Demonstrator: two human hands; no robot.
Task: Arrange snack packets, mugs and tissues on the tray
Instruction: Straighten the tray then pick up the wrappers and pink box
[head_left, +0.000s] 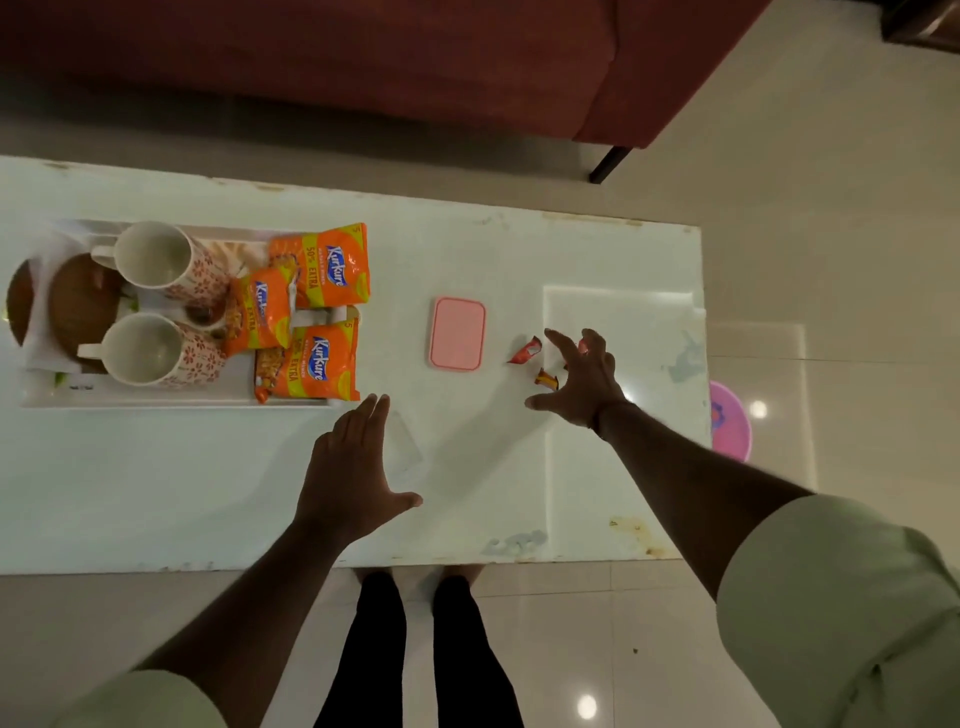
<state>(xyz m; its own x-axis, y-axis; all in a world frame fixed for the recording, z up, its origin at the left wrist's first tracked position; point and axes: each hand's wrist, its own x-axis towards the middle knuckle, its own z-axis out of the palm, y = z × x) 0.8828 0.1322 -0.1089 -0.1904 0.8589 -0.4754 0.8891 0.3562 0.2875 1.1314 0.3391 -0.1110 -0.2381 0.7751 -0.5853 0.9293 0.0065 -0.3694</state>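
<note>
The right hand, fingers spread and empty, reaches over small red-orange sweet wrappers on the white tabletop; the left hand hovers flat, holding nothing. Orange snack packets and floral mugs sit on the white tray. A hasty grab could scatter the light wrappers.

Left of the pink box, open tabletop reaches the laden tray; right of it, small wrappers lie scattered.

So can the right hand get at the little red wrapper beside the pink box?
Probably yes: the right hand, spread open, is just beside the red wrapper with nothing between them; the pink box sits apart.
</note>
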